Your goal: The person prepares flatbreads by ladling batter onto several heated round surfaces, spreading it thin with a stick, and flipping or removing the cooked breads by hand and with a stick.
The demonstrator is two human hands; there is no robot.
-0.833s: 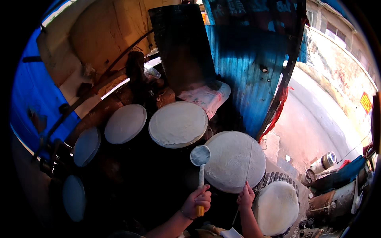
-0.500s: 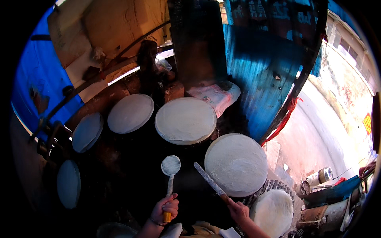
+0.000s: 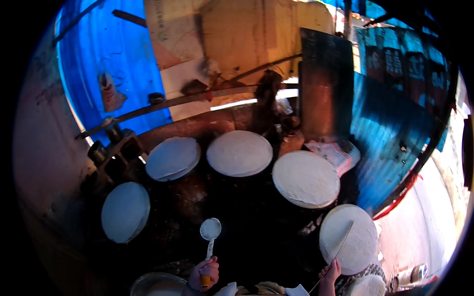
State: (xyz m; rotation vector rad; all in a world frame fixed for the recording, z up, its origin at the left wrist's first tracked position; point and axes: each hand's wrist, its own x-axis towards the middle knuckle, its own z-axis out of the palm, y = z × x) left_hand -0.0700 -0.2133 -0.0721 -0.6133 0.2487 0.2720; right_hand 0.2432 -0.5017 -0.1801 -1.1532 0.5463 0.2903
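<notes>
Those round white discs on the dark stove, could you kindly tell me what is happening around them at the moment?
A person stands over a dark stove top bearing five round white discs. The left hand holds a ladle, its white-coated bowl raised over the bare dark middle. The right hand holds a long thin stick that slants across the nearest right disc. The rim of a metal bowl shows at the lower edge.

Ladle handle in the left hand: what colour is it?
Orange-yellow at the grip, seen in the head view: the left hand holds the ladle, whose bowl looks white.
</notes>
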